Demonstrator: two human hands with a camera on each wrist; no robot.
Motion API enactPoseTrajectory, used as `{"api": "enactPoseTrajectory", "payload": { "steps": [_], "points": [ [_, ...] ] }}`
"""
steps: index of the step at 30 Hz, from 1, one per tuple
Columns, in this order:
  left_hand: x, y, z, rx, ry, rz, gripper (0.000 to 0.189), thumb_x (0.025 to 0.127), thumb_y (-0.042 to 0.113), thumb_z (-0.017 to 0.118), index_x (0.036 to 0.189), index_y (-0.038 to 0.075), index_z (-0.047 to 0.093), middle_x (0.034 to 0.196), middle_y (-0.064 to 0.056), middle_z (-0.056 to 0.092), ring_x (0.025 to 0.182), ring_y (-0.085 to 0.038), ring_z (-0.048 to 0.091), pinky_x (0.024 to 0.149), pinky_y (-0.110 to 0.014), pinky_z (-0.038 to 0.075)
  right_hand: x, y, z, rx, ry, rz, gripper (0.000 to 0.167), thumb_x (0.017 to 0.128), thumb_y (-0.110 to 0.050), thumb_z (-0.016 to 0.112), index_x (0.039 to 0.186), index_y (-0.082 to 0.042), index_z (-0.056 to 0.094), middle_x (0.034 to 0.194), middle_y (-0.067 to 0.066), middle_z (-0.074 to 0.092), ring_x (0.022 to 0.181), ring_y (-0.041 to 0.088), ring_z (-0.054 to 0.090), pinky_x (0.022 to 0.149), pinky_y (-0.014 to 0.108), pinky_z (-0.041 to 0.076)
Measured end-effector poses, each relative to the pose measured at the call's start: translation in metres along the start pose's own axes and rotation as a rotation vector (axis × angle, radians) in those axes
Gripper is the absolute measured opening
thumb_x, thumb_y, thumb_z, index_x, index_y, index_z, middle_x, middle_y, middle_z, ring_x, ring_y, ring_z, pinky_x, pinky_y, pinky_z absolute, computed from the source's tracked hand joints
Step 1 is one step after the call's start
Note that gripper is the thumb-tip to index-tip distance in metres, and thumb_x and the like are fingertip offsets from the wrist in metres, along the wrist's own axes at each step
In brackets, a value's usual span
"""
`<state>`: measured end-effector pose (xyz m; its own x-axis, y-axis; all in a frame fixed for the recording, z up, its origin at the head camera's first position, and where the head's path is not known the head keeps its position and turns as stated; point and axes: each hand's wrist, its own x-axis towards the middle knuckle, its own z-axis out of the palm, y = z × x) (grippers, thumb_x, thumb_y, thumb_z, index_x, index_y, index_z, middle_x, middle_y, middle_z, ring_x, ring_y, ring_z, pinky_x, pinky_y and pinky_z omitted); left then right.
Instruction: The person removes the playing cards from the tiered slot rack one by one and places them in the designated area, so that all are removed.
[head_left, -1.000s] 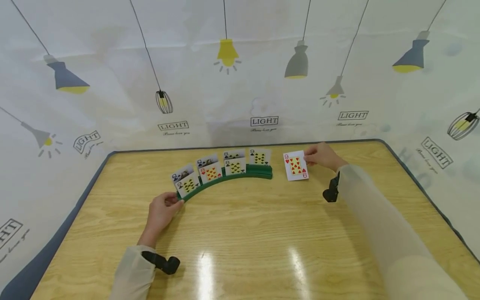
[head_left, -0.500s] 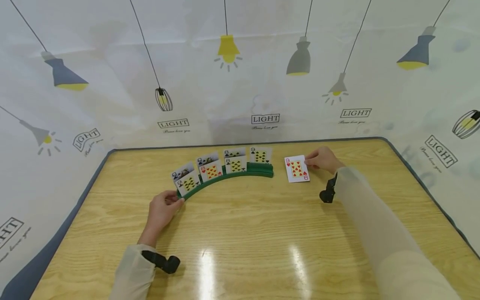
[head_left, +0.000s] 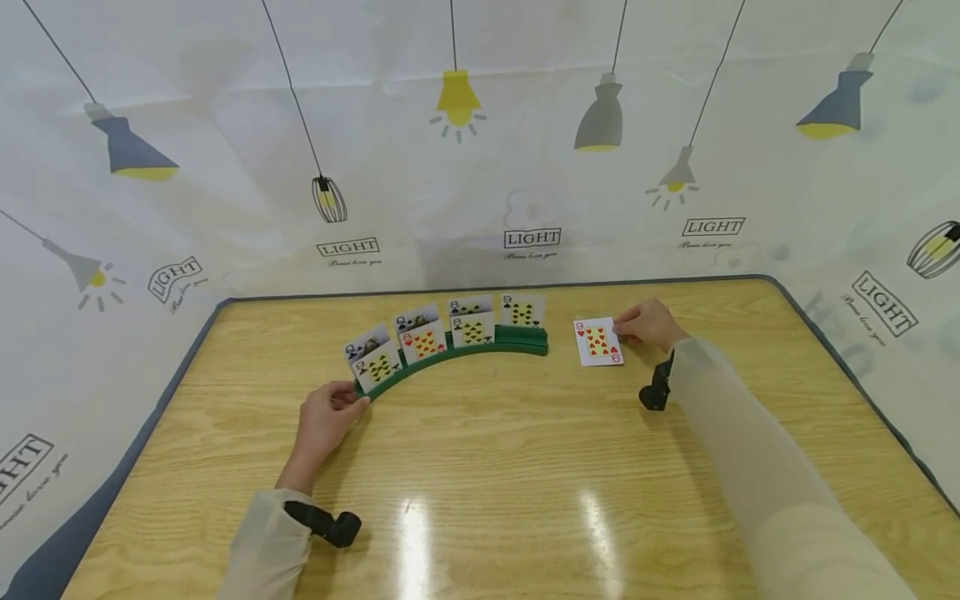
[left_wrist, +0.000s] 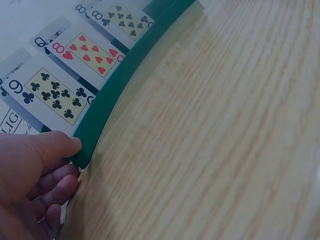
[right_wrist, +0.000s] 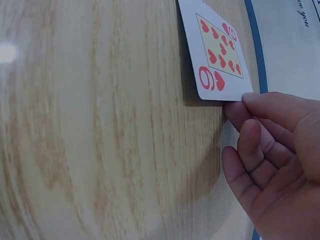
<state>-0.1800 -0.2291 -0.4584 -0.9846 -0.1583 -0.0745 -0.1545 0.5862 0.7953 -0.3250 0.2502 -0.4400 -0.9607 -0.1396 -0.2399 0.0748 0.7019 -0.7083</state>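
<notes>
A curved green card holder (head_left: pixel 517 339) stands on the table, bearing several upright playing cards. In the left wrist view a nine of clubs (left_wrist: pixel 55 97), an eight of hearts (left_wrist: pixel 90 55) and an eight of clubs (left_wrist: pixel 122 19) form its front row, with other cards partly hidden behind them. My left hand (head_left: pixel 326 421) pinches the holder's near left end, thumb on top. To the right of the holder, apart from it, my right hand (head_left: pixel 651 325) pinches a nine of hearts (head_left: pixel 598 342) at one corner, face up. The card casts a shadow on the wood (right_wrist: pixel 125 125).
The wooden table (head_left: pixel 480 467) has a dark blue edge along the back and sides. Behind it hangs a pale backdrop (head_left: pixel 405 167) printed with lamps. A black wrist camera (head_left: pixel 330 527) sits on each sleeve.
My right hand has moved slightly down and to the right with the nine of hearts, which now looks flatter. My left hand keeps its hold on the card holder.
</notes>
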Motion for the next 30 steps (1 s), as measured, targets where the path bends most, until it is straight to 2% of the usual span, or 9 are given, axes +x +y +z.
{"api": "enactPoseTrajectory", "payload": {
  "steps": [15, 20, 24, 30],
  "points": [
    [0.001, 0.001, 0.003, -0.001, 0.003, 0.015, 0.035, 0.086, 0.017, 0.063, 0.112, -0.007, 0.057, 0.097, -0.018, 0.06, 0.087, -0.026, 0.056, 0.071, -0.034, 0.045, -0.006, 0.003, -0.002, 0.081, 0.005, -0.003, 0.029, 0.087, -0.008, 0.062, 0.107, 0.014, 0.061, 0.079, 0.008, 0.067, 0.062, 0.009, 0.059, 0.059, 0.025, 0.049],
    [0.002, -0.001, 0.003, -0.003, 0.005, 0.017, 0.035, 0.086, 0.016, 0.063, 0.112, -0.007, 0.057, 0.097, -0.018, 0.06, 0.087, -0.026, 0.056, 0.072, -0.035, 0.044, -0.006, 0.004, -0.003, 0.057, 0.016, -0.026, 0.03, 0.088, -0.01, 0.061, 0.107, 0.013, 0.061, 0.081, 0.01, 0.068, 0.062, 0.009, 0.059, 0.059, 0.024, 0.048],
    [0.002, -0.002, 0.003, 0.0, 0.004, 0.017, 0.035, 0.086, 0.016, 0.063, 0.113, -0.006, 0.057, 0.098, -0.018, 0.06, 0.087, -0.026, 0.055, 0.073, -0.035, 0.044, -0.007, 0.001, -0.005, 0.036, 0.022, -0.059, 0.031, 0.089, -0.011, 0.058, 0.11, 0.011, 0.06, 0.091, 0.017, 0.067, 0.072, 0.015, 0.062, 0.065, 0.028, 0.049],
    [0.001, -0.003, 0.002, 0.002, 0.008, 0.026, 0.036, 0.086, 0.015, 0.063, 0.113, -0.008, 0.056, 0.098, -0.019, 0.059, 0.087, -0.027, 0.055, 0.071, -0.034, 0.045, -0.012, -0.017, -0.007, 0.073, -0.009, -0.07, 0.036, 0.092, -0.017, 0.055, 0.12, 0.006, 0.055, 0.111, 0.024, 0.059, 0.093, 0.034, 0.059, 0.083, 0.044, 0.045]
  ]
}}
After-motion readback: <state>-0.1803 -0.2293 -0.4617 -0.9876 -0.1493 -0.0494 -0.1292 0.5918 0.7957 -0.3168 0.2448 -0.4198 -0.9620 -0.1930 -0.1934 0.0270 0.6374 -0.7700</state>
